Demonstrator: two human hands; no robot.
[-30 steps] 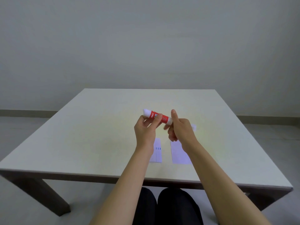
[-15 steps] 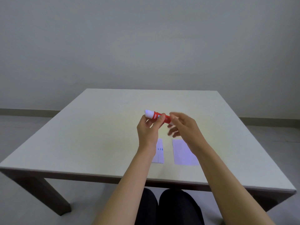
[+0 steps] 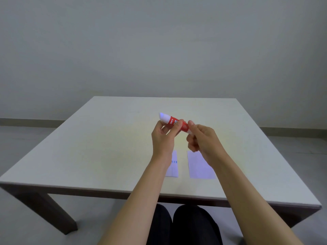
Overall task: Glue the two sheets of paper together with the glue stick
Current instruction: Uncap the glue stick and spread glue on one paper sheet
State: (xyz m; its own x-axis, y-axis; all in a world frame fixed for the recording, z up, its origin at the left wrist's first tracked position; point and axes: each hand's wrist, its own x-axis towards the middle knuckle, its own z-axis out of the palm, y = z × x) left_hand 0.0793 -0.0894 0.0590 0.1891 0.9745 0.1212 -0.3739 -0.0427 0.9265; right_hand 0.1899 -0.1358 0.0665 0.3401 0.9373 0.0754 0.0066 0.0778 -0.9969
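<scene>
A red glue stick point(image 3: 172, 122) with a white tip pointing up and left is held above the table. My left hand point(image 3: 163, 137) grips its red middle. My right hand point(image 3: 201, 138) pinches the white lower end between thumb and fingers. Two small white sheets of paper lie flat side by side on the table beneath my hands: the left sheet point(image 3: 174, 167), with small blue marks, is partly hidden by my left wrist, and the right sheet point(image 3: 199, 167) is partly covered by my right forearm.
The pale table point(image 3: 106, 147) has its near edge just in front of my dark-trousered legs point(image 3: 184, 227). A plain grey wall stands behind it, with grey floor on both sides.
My right hand opened and came off the stick's end half a second ago; now it is closed on that end again. The left hand kept its hold, and the stick hardly moved.
</scene>
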